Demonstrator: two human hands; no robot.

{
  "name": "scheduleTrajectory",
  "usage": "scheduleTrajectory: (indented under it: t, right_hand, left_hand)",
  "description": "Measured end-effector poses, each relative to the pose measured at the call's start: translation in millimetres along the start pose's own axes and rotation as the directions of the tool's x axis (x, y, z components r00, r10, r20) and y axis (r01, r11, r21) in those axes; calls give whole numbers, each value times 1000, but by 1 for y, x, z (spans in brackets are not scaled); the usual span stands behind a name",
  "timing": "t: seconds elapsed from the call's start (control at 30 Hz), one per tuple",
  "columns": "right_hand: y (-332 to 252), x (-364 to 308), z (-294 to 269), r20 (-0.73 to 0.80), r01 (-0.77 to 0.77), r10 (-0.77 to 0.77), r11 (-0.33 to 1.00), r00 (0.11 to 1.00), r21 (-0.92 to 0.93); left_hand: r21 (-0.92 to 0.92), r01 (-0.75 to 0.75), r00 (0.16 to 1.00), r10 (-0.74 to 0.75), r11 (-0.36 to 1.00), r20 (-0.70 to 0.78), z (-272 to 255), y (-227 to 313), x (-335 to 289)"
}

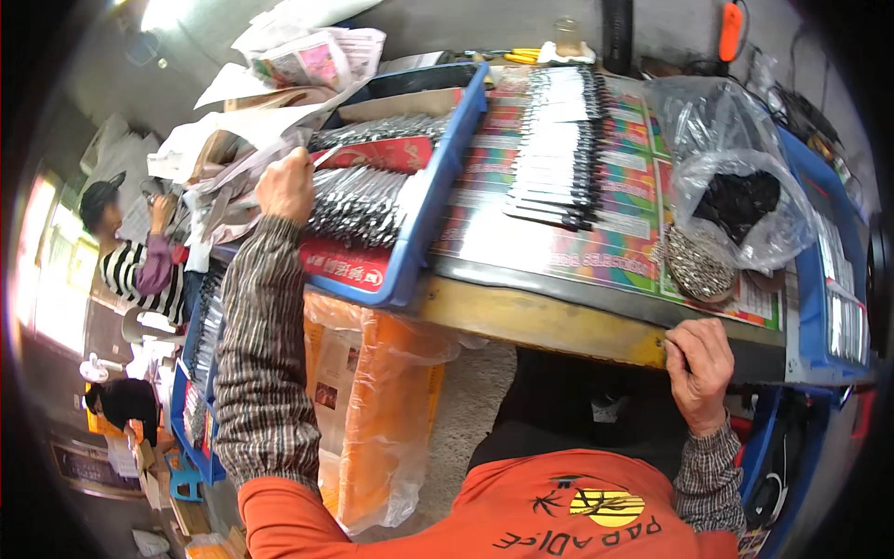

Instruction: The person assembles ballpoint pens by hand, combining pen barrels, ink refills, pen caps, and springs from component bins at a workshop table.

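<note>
Left hand [287, 186]: curled at paper sheets [270, 117]; grip cannot be told;
Right hand [700, 368]: loosely curled by worktop [549, 319] edge;
Sheets: apparently being handled; firm pinch called for

Tray [430, 210] is sitting left on the table [559, 326], row of pieces [557, 149] is lying kinda mid-table, bag [712, 116] is hanging out further right.

Two bare hands [286, 186] [700, 368] show, with one table [549, 317], two blue trays [444, 186] [808, 317] at its top, one clear bag [792, 200], one jar [566, 37], two other people [140, 275] [140, 405] and one blue stool [184, 480].
</note>
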State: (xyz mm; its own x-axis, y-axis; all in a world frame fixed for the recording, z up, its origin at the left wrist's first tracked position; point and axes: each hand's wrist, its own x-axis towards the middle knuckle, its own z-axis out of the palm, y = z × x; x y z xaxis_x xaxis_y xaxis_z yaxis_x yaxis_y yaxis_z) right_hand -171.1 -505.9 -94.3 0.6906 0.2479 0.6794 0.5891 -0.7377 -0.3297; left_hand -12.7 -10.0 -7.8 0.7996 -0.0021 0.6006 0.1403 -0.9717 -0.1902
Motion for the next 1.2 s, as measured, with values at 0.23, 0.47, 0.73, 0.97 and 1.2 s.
scheduleTrajectory:
  t: [0.23,0.47,0.73,0.97,1.2]
  right_hand:
    - [0,-11,-13,5,25,-25,1000,1000,-13]
    - [7,-14,-41,-28,1,-3,997,1000,-71]
    - [52,-21,-112,-129,-78,32,926,991,-370]
    - [117,-22,-177,-248,-362,266,743,932,-562]
    - [155,-21,-198,-103,-533,583,638,806,-556]
  left_hand:
    - [-940,297,953,13,165,304,-59,74,-41]
    - [-775,501,865,185,-384,467,-81,153,-109]
    - [-445,616,787,517,-650,335,-87,236,-152]
    - [-293,654,755,573,-698,320,-103,282,-161]
    - [-433,626,780,520,-649,349,-101,286,-159]
